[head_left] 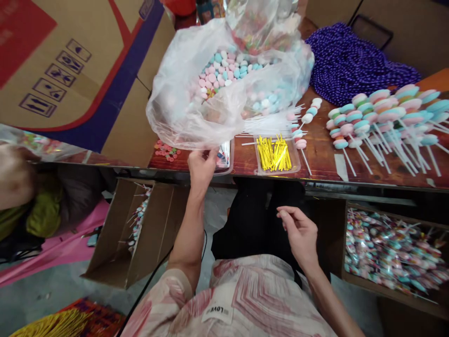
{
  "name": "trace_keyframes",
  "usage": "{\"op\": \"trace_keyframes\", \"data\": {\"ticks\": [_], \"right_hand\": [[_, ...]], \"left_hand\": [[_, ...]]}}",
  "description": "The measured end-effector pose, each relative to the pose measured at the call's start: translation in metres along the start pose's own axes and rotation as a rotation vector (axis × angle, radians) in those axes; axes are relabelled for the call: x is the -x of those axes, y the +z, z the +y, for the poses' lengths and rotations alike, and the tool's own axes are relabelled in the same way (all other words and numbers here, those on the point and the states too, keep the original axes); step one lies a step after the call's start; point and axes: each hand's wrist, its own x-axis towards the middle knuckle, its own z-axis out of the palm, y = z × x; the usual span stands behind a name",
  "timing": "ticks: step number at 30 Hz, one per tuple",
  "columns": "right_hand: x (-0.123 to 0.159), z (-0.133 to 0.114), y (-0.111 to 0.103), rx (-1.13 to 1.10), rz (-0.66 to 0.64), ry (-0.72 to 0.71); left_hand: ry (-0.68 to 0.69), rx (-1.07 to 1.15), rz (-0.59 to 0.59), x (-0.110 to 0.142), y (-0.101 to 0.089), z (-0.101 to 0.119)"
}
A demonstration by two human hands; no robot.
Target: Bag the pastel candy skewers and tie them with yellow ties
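My left hand (202,169) is at the table's front edge, over the left side of a clear tray (227,169) of small printed plastic pieces. Its fingers are pinched together by the rim of a large plastic bag (168,103); what lies between them is hidden. Pink, blue and white candies (219,70) fill that bag. My right hand (300,229) hovers above my lap, thumb and fingers closed, with nothing visible in them. Yellow twist ties (273,154) sit in another clear tray, with white sticks (270,122) behind it.
Candy skewers (386,112) are piled on the right of the table, before a purple cord bundle (351,65). A box of wrapped skewers (393,252) stands low on the right, an open carton (119,234) low on the left. At far left, another person's hand (16,173) is blurred.
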Motion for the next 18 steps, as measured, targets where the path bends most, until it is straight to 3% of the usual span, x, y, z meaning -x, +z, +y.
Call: {"op": "trace_keyframes", "data": {"ticks": [4,8,13,18], "right_hand": [[-0.008,-0.031,0.036,-0.076,-0.114,-0.148],[-0.02,-0.044,0.06,-0.228,-0.06,-0.167],[-0.029,-0.042,0.05,-0.336,0.099,-0.093],[-0.03,-0.037,0.03,-0.3,0.115,-0.097]], "left_hand": [[-0.069,0.396,-0.126,0.063,0.019,0.033],[-0.156,0.541,-0.236,0.107,0.043,0.043],[-0.269,0.726,-0.209,0.134,0.059,0.033],[-0.654,1.002,-0.368,0.152,0.07,0.035]]}}
